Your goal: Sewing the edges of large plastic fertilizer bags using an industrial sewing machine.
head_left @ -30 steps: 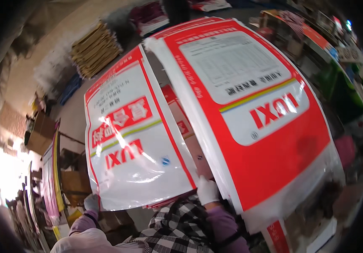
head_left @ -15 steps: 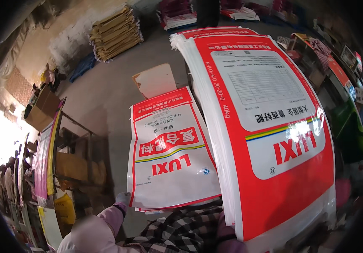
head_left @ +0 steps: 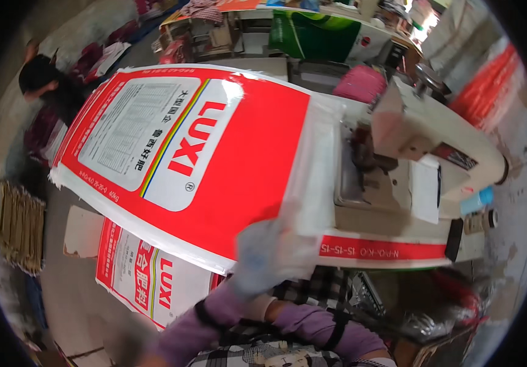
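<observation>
My left hand (head_left: 256, 254), in a pale grey glove, is blurred over the near edge of a stack of red and white printed woven sacks (head_left: 257, 165). Its fingers are smeared by motion, so a grip cannot be made out. Behind the left sleeve, my right hand (head_left: 262, 307) is mostly hidden, with only a bit near the wrist showing. Lower down on the left lies another white sack with red print (head_left: 178, 275), partly covered by the stack. Right of the stack stands a cream industrial sewing machine (head_left: 419, 137) on its table.
A red-printed strip (head_left: 386, 249) runs along the table's near edge. A pink cushion-like bundle (head_left: 360, 84) sits behind the machine. Brown folded sacks (head_left: 20, 226) are piled at far left, and a person in black (head_left: 43, 79) is at upper left. A cluttered bench stands at the back.
My view has swung right, bringing the sewing machine in. My left hand has left the corner of the lower white sack and is now over the big stack's near edge.
</observation>
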